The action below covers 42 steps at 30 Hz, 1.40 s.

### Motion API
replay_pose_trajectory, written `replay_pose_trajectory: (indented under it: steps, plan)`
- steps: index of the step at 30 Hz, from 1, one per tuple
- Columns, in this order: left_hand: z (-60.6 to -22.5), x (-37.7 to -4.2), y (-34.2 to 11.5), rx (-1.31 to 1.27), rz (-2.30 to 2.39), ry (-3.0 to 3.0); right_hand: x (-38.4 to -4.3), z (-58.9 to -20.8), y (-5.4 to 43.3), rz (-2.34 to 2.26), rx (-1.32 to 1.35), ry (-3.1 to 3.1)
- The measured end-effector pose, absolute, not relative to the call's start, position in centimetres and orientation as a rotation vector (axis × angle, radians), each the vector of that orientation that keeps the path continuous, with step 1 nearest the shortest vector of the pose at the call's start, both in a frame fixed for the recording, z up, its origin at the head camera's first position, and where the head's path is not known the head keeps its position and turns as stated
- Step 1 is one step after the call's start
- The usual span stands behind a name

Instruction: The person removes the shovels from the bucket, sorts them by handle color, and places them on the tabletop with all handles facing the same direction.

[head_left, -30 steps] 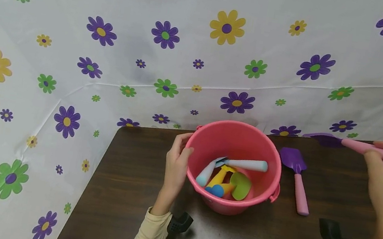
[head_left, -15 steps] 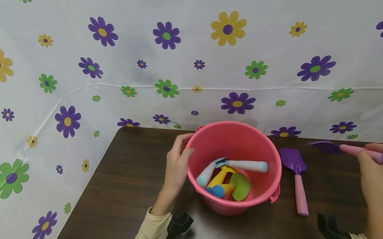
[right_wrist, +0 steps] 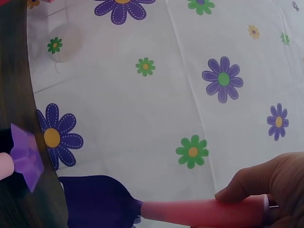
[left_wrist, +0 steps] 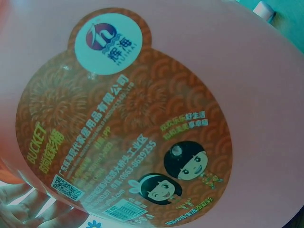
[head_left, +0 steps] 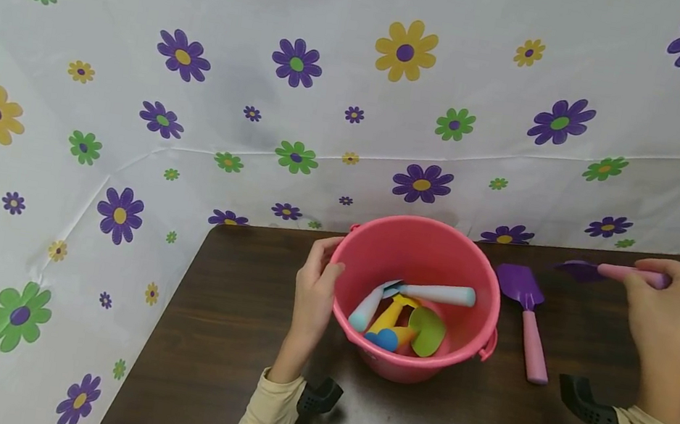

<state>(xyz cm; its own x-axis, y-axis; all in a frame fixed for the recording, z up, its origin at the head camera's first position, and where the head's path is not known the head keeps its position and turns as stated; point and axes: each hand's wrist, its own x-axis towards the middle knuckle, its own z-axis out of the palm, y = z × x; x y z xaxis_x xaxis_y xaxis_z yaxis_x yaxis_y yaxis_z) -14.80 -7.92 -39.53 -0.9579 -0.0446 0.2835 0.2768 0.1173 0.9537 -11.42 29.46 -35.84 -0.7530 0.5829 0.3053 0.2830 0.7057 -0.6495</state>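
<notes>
My left hand [head_left: 315, 292] holds the left side of a pink bucket [head_left: 420, 250], its thumb at the rim; in the left wrist view, its fingers [left_wrist: 45, 213] lie against the bucket's outer wall below a large printed label [left_wrist: 123, 128]. My right hand [head_left: 674, 313] grips the pink handle of a purple-bladed toy shovel [head_left: 630, 274] above the table's right side. The right wrist view shows the thumb along that handle. Inside the bucket lie toy tools with light blue handles [head_left: 438, 293], a yellow piece [head_left: 389, 315], a green scoop [head_left: 428, 331] and a blue piece [head_left: 387, 339].
A second purple and pink shovel [head_left: 533, 340] lies on the dark wooden table [head_left: 215, 340], right of the bucket. Behind the table and to its left hangs a white flower-print sheet [head_left: 343, 15]. The bucket has a handle lug [head_left: 488, 344] on its right.
My right hand has moved left and slightly down with the shovel. The left hand and the bucket have stayed in place.
</notes>
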Motion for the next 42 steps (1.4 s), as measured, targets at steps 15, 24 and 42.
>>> replay_pose_trajectory:
  steps: [15,24,42]
  plan:
    - [-39.6,-14.8,-7.9,-0.24,-1.932,-2.144,-12.1,-37.0,30.1,0.821,-0.694,-2.492]
    - [-39.5,-14.8,-8.0,-0.236,-1.931,-2.148,-12.4,-37.5,30.2,0.823,-0.698,-2.497]
    - [-39.6,-14.8,-8.0,-0.228,-1.92,-2.152,-11.8,-37.2,31.7,0.775,-0.683,-2.834]
